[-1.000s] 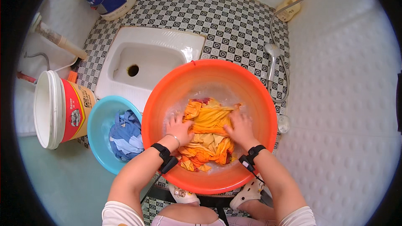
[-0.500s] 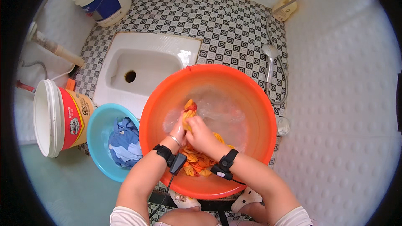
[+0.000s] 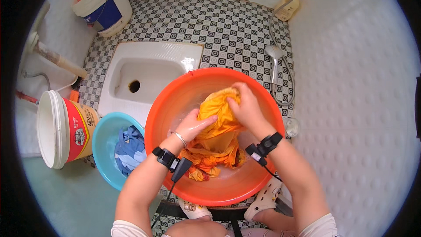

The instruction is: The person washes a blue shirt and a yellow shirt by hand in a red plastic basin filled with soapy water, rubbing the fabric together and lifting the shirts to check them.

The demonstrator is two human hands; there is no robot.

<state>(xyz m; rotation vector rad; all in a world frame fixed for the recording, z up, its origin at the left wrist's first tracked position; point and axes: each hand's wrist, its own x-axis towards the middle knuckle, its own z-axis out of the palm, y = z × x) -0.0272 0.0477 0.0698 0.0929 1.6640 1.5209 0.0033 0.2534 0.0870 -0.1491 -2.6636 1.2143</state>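
Pinching the yellow cloth (image 3: 218,125) from both sides, the left hand (image 3: 194,126) and right hand (image 3: 246,107) stand apart, apparently to keep its upper part spread while the rest lies in the orange basin (image 3: 175,101). That basin hides a corner of the squat toilet (image 3: 149,52); a light-blue basin (image 3: 104,145) of blue clothes (image 3: 130,147) crowds its left.

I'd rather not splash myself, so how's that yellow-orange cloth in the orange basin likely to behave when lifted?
The yellow-orange cloth is probably floppy: it sags in loose folds below the left hand and right hand. It looks soaked, so it may feel heavy for its size and drip into the orange basin.
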